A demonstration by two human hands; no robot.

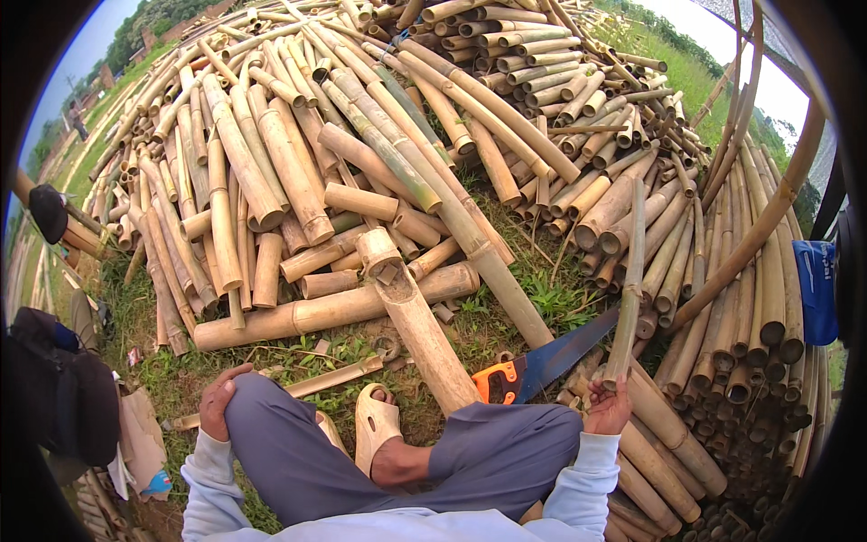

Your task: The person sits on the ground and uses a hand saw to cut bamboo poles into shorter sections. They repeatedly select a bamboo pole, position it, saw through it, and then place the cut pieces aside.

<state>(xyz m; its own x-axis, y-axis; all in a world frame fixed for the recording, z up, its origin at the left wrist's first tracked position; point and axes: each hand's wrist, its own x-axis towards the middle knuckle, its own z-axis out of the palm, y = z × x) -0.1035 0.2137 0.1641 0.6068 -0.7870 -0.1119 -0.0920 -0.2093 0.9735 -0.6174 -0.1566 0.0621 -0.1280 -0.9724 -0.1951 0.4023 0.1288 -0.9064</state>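
My right hand [607, 408] pinches the lower end of a slim green-brown bamboo pole [631, 280], which slants up and away from me. On my left knee rests my left hand [219, 403], holding nothing, its fingers laid over the trouser cloth. A hand saw with an orange handle and a dark blue blade [564, 359] lies between my right knee and the pole. Its teeth edge runs toward the pole's lower part. In front of me, a thick bamboo piece [429, 339] with a cut-out hollow near its top leans across a lying bamboo log [334, 312].
A big heap of cut bamboo [262, 154] fills the ground ahead. More bamboo poles [768, 271] stand stacked at the right, beside a blue bag [817, 289]. Cut lengths [673, 434] lie by my right arm. A dark bag [63, 388] and cardboard [142, 438] are at the left.
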